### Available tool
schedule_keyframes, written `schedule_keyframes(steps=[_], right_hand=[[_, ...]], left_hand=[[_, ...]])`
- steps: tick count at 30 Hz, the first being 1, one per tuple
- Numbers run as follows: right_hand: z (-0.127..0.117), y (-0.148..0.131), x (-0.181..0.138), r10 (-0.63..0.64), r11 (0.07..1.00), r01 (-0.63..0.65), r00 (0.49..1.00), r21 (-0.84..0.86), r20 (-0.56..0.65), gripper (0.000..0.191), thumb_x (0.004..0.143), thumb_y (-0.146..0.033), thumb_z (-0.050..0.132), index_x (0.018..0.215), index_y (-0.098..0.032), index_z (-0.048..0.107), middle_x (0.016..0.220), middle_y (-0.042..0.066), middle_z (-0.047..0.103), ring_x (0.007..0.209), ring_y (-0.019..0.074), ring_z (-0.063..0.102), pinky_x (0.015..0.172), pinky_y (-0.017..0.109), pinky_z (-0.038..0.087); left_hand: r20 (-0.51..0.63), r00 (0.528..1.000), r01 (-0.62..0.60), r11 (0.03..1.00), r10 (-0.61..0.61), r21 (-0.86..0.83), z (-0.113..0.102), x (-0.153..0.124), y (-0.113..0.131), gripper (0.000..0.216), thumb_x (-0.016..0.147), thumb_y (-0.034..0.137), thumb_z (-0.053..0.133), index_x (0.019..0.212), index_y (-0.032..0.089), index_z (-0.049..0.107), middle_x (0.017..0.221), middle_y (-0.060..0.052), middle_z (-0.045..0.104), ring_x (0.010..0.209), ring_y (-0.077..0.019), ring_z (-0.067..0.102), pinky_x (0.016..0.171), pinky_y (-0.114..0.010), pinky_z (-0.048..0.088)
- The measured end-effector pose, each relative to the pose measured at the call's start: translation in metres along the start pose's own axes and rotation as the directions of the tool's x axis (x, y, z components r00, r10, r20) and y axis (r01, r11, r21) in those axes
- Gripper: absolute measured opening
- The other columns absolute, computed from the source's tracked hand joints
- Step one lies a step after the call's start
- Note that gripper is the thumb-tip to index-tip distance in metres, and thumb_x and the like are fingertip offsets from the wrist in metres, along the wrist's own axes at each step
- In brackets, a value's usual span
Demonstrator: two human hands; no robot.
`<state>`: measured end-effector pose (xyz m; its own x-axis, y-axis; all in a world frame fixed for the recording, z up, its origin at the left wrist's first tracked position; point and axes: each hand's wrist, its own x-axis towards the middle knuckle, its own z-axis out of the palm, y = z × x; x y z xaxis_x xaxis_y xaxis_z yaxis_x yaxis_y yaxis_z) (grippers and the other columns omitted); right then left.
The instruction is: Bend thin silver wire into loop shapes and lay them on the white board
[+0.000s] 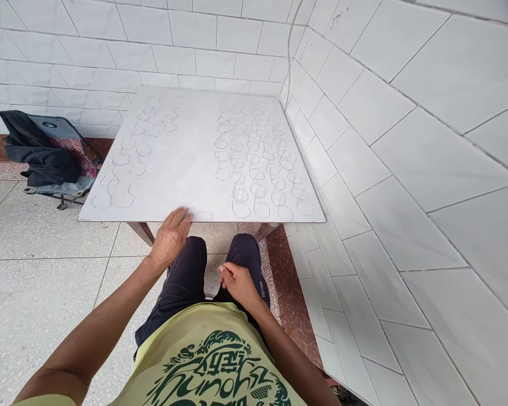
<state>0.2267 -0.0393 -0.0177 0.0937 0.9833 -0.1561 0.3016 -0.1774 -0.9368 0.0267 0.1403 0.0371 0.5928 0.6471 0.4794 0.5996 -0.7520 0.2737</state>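
Noted white-tiled walls [406, 141] meeting in a corner, with a pale cable [288, 51] hanging down near the joint. Below, recorded a speckled floor [46, 287] in large squares, plus reddish-brown skirting [290, 287] along the right wall. Set into that corner, found a white-topped bench [182, 163], with its near edge lying left to right before the wearer; too foreshortened to settle its long axis. To its left, found a folding chair [59, 128] under a dark garment [40, 149]. Across the bench top, noted thin looped outlines [258, 163] in two bands, left and right, well apart, each with its long axis toward the far wall; drawn or loose, cannot tell. At the near edge, saw left grip [172, 233] palm down, fingers extended together, nothing seen held. Above the right thigh, saw right grip [238, 280] curled, thumb and fingertips close; cannot tell whether anything is pinched. Beside the left fingertips, noted a faint straight-sided outline [203, 212].
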Motion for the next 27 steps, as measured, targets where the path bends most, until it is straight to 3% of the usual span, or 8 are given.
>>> schedule_keyframes(steps=[7, 11, 13, 15, 18, 20, 24, 27], right_hand=[[0.004, -0.006, 0.021, 0.041, 0.985, -0.04, 0.999, 0.165, 0.002, 0.025, 0.098, -0.035, 0.053, 0.089, -0.019, 0.07, 0.07, 0.0, 0.07, 0.05, 0.0113, 0.06, 0.051, 0.022, 0.044], [0.008, -0.006, 0.023, 0.072, 0.964, -0.079, 0.997, 0.254, 0.04, 0.03, 0.098, -0.043, 0.056, 0.09, -0.018, 0.07, 0.069, 0.001, 0.069, 0.05, 0.0112, 0.061, 0.047, 0.022, 0.042], [0.008, -0.01, 0.023, 0.083, 0.94, -0.094, 0.995, 0.329, 0.047, 0.036, 0.097, -0.05, 0.057, 0.092, -0.017, 0.07, 0.07, 0.002, 0.069, 0.05, 0.0118, 0.06, 0.044, 0.022, 0.041], [0.006, -0.018, 0.025, 0.086, 0.903, -0.09, 0.996, 0.421, 0.029, 0.042, 0.096, -0.058, 0.06, 0.096, -0.017, 0.07, 0.076, 0.004, 0.07, 0.054, 0.0129, 0.062, 0.043, 0.022, 0.042], [0.001, -0.036, 0.028, 0.061, 0.837, -0.047, 0.998, 0.545, -0.007, 0.046, 0.094, -0.062, 0.064, 0.105, -0.019, 0.071, 0.09, 0.007, 0.072, 0.07, 0.0157, 0.068, 0.047, 0.023, 0.048], [-0.002, -0.049, 0.029, 0.023, 0.805, -0.013, 1.0, 0.593, -0.009, 0.045, 0.094, -0.062, 0.065, 0.106, -0.02, 0.072, 0.095, 0.008, 0.072, 0.077, 0.017, 0.069, 0.052, 0.023, 0.051], [-0.006, -0.063, 0.028, -0.048, 0.833, 0.079, 0.996, 0.547, -0.071, 0.04, 0.097, -0.058, 0.064, 0.094, -0.02, 0.073, 0.085, 0.003, 0.069, 0.062, 0.0116, 0.06, 0.053, 0.024, 0.048], [-0.008, -0.067, 0.023, -0.067, 0.909, 0.115, 0.989, 0.4, -0.131, 0.041, 0.099, -0.057, 0.061, 0.086, -0.019, 0.07, 0.075, 0.0, 0.065, 0.054, 0.0096, 0.054, 0.054, 0.024, 0.045]], left_hand=[[-0.069, 0.993, -0.104, 0.984, 0.095, -0.144, -0.003, -0.004, -0.018, 0.03, 0.105, 0.018, 0.05, 0.122, 0.017, 0.075, 0.132, -0.015, 0.074, 0.133, -0.028, 0.065, 0.114, -0.05, 0.054], [-0.109, 0.983, 0.093, 0.919, -0.145, -0.384, -0.013, -0.003, 0.001, 0.022, 0.102, 0.028, 0.062, 0.11, 0.02, 0.081, 0.121, -0.012, 0.079, 0.119, -0.0267, 0.073, 0.111, -0.048, 0.056], [-0.055, 0.923, 0.283, 0.771, -0.38, -0.571, -0.019, -0.003, 0.019, 0.02, 0.097, 0.035, 0.07, 0.105, 0.021, 0.082, 0.113, -0.01, 0.081, 0.11, -0.0266, 0.076, 0.108, -0.048, 0.058], [0.123, 0.826, 0.433, 0.48, -0.55, -0.763, -0.025, -0.005, 0.039, 0.021, 0.091, 0.039, 0.078, 0.101, 0.021, 0.083, 0.108, -0.009, 0.083, 0.106, -0.0276, 0.077, 0.106, -0.049, 0.059], [0.402, 0.739, 0.471, -0.012, -0.541, -0.882, -0.029, -0.01, 0.067, 0.02, 0.083, 0.037, 0.086, 0.091, 0.018, 0.082, 0.104, -0.009, 0.083, 0.105, -0.0286, 0.078, 0.107, -0.05, 0.058], [0.511, 0.713, 0.47, -0.213, -0.481, -0.857, -0.028, -0.015, 0.08, 0.02, 0.081, 0.034, 0.089, 0.087, 0.017, 0.082, 0.104, -0.01, 0.083, 0.105, -0.0273, 0.078, 0.107, -0.048, 0.058], [0.613, 0.677, 0.5, -0.357, -0.407, -0.789, -0.023, -0.027, 0.092, 0.021, 0.079, 0.033, 0.09, 0.089, 0.017, 0.082, 0.103, -0.01, 0.083, 0.101, -0.0243, 0.079, 0.101, -0.041, 0.061], [0.619, 0.67, 0.529, -0.322, -0.409, -0.785, -0.023, -0.032, 0.094, 0.021, 0.081, 0.034, 0.089, 0.089, 0.017, 0.081, 0.1, -0.01, 0.083, 0.097, -0.0238, 0.079, 0.094, -0.04, 0.063]])
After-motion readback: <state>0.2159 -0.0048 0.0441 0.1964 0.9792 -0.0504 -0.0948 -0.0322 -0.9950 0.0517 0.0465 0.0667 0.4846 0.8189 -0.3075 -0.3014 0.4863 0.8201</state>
